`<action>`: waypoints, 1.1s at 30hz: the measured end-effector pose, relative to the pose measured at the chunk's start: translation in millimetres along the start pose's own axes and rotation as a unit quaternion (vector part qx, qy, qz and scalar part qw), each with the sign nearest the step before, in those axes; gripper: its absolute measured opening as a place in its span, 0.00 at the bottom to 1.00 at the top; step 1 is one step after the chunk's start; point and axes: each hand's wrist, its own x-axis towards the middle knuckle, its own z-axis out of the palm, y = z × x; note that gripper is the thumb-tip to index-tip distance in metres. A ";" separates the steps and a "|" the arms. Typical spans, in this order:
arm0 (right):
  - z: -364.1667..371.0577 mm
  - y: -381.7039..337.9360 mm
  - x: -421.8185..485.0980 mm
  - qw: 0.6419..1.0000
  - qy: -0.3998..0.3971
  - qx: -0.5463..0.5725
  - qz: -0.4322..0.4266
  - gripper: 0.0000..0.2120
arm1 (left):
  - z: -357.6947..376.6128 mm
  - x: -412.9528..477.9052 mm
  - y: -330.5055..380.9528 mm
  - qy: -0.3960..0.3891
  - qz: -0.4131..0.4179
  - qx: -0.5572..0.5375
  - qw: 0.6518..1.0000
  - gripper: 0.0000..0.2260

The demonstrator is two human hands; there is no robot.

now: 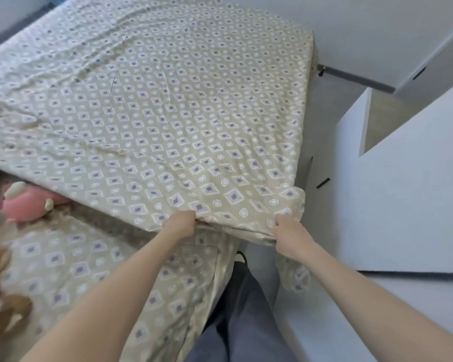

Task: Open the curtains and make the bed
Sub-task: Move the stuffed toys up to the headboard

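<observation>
White walls and white cupboards [403, 194] stand close on the right of the bed [63, 270]. Both arms reach out over it. Each hand has a bit of the quilt [168, 113] pinched tight at its near edge. The left hand [179, 223] grips near the middle of that edge and the right hand [288, 236] grips by the corner, which hangs down. The quilt lies spread over most of the bed, with some creases on the far left. A pink toy [26, 202] peeks out from under its left edge. I think a hard tug could drag the quilt off the far end, or trap the toy under it and leave a lump. No curtains can be seen
</observation>
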 end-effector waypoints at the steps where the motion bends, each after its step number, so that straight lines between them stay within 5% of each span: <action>1: 2.8 -0.5 -1.8 1.000 -0.004 0.024 -0.002 0.07 | 1.8 -1.4 -2.8 0.001 0.003 0.002 1.000 0.10; 9: 22.1 6.5 -1.2 0.999 0.026 -0.030 0.017 0.12 | 11.6 -17.4 -6.0 0.006 0.041 0.001 0.999 0.08; 12: 47.0 9.7 5.3 0.999 0.019 -0.018 0.033 0.23 | 21.6 -21.6 -4.2 0.011 0.042 -0.004 0.999 0.18; 18: 112.1 10.0 29.0 0.998 0.009 0.029 0.061 0.22 | 52.9 -6.0 -4.1 -0.003 0.056 0.059 0.997 0.27; 23: 137.5 4.0 45.4 0.990 -0.111 0.003 0.089 0.26 | 93.5 22.8 -7.0 -0.042 0.088 0.121 0.988 0.29; 33: 166.3 -4.1 66.3 0.988 -0.145 0.002 0.054 0.23 | 139.6 43.2 -0.8 -0.124 0.059 0.120 0.983 0.25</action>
